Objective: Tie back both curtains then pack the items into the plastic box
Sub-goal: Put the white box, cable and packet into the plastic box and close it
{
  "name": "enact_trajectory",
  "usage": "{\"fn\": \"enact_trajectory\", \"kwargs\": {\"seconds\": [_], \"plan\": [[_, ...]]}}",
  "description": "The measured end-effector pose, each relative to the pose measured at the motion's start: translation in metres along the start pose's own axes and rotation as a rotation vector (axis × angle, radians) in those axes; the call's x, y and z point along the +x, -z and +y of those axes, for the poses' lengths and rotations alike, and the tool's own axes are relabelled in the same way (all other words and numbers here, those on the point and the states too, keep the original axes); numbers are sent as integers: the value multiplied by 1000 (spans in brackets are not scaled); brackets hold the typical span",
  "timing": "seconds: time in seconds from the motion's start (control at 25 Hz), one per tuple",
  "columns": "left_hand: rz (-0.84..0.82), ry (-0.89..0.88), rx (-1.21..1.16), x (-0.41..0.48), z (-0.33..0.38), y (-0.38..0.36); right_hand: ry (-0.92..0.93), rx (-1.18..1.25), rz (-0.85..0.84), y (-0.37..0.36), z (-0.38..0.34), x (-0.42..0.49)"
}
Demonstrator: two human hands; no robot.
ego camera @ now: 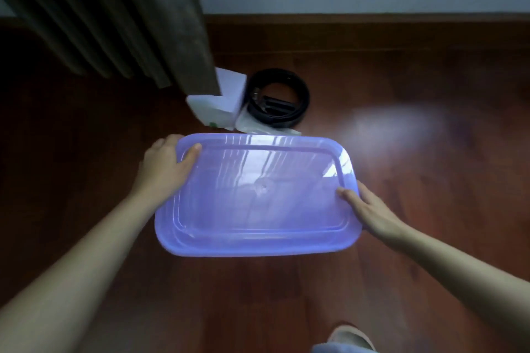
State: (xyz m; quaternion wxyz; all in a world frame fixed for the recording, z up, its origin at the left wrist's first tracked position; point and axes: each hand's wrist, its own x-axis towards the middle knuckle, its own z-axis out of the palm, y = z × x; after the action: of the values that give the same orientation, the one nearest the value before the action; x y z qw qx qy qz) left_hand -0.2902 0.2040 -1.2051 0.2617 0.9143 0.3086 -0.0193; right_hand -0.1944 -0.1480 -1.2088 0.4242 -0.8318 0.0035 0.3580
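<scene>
The curtain (pixel 114 14) runs off the top edge and covers part of the carton (pixel 218 107). The box (pixel 258 195) hides most fingers of the left hand (pixel 163 165) and right hand (pixel 372 212), and part of a bag (pixel 249 125). The bottom edge cuts a foot (pixel 350 337).

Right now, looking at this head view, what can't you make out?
All in the head view:
- Lid: it hides whatever is under it, so a box below cannot be told.
- Left hand and right hand: lid rim hides most fingers.
- White box: curtain hem covers its far corner.
- Bag: lid covers its near part.
- Belt: blurred, buckle unclear.
- Curtain: top cut off by frame edge; tie-back unseen.
</scene>
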Motion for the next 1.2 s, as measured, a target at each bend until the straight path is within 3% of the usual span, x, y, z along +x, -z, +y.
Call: {"fn": "enact_trajectory", "kwargs": {"seconds": [0.32,0.6,0.76,0.88,1.04,1.2], "plan": [[-53,9,-44,-4,44,-49,6,-64,61,43,20,0],[-235,-7,9,1,44,-33,4,-40,89,41,24,8],[-255,31,-50,2,53,-23,3,-19,105,42,28,9],[-216,-14,54,2,65,-16,65,-8,117,42,24,5],[-35,-100,52,-4,84,-6,235,172,270,55,14,-6],[-19,-47,-256,-3,105,-10,184,706,400,87,11,-12]]}}
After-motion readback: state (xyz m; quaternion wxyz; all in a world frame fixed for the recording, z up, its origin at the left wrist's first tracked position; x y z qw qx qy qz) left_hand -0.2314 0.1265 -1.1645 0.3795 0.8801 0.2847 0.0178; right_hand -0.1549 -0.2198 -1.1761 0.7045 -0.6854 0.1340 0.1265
